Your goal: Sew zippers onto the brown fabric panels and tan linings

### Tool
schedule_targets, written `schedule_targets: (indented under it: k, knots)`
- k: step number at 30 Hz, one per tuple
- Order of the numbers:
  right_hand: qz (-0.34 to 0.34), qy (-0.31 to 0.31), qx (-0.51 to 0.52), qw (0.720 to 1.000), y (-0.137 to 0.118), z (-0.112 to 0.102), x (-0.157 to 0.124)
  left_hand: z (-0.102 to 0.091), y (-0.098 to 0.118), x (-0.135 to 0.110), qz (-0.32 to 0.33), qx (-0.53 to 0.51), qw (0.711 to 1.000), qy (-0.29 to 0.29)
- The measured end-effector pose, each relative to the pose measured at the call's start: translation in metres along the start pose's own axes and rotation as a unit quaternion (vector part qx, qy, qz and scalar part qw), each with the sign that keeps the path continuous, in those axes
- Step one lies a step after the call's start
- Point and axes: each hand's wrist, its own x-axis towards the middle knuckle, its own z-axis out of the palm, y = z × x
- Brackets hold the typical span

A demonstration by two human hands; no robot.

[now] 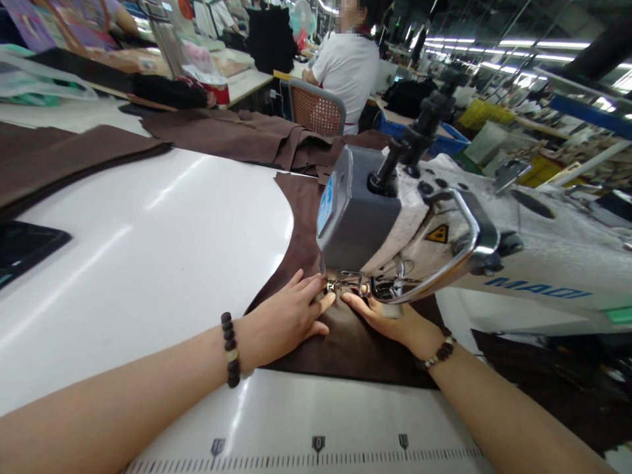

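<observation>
Brown fabric (340, 345) lies flat under the head of a sewing machine (365, 217). My left hand (291, 316) rests on the cloth just left of the presser foot (330, 286), fingers stretched out and thumb apart. On the right side of the foot, my right hand (390, 319) presses the same cloth with extended fingers. Part of that hand is hidden behind the machine's wire guard. Both hands lie on top of the fabric without gripping it. The needle point is too small to make out.
More brown fabric pieces (237, 138) lie along the back of the white table (207, 217), with a stack (69, 158) at the left. A dark flat device (29, 250) sits at the left edge. A seated person (348, 72) is beyond. A ruler scale (316, 459) marks the front edge.
</observation>
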Motion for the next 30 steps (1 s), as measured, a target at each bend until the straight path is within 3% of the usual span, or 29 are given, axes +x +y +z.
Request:
schedule_targets:
  k: [14, 30]
  knots:
    - [-0.011, 0.038, 0.005, 0.999, 0.0040, 0.0055, -0.0015, 0.0010, -0.0019, 0.0010, -0.002, -0.020, 1.000, 0.010]
    - [0.014, 0.023, -0.019, 0.999, 0.0034, 0.0071, 0.0026, 0.0006, -0.0088, 0.0020, 0.018, -0.021, 1.000, -0.002]
